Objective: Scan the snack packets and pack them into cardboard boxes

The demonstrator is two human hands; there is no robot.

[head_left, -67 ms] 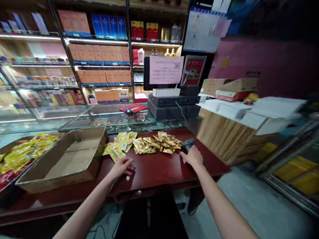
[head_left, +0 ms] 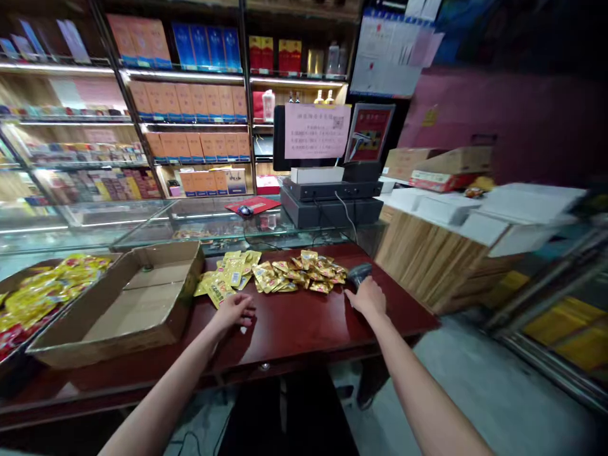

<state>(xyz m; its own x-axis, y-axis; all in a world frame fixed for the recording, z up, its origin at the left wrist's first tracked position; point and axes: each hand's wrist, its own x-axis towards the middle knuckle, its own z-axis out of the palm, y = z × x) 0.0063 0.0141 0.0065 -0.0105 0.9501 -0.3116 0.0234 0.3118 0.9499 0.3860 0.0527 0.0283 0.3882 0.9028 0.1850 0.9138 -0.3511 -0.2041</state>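
Note:
My left hand (head_left: 234,310) hovers low over the dark red table, fingers loosely bent and apart. Just beyond it lie flat yellow packets (head_left: 234,276). A small white patch (head_left: 244,330) shows beneath its fingers; whether it touches the hand I cannot tell. At the table's right side, my right hand (head_left: 370,299) is wrapped round a dark barcode scanner (head_left: 360,273), whose head points away from me; the grip is mostly hidden. Between the hands, further back, sits a heap of small gold packets (head_left: 304,271).
To the left stands an open cardboard box (head_left: 128,310), beside another box of yellow and red packets (head_left: 61,282). Behind the table (head_left: 294,323) is a glass counter with a mouse (head_left: 245,210) and a monitor (head_left: 316,136). Stocked shelves line the back.
My left hand has moved slightly forward, toward the yellow packets, and the white patch has shifted with it. My right hand stays on the scanner.

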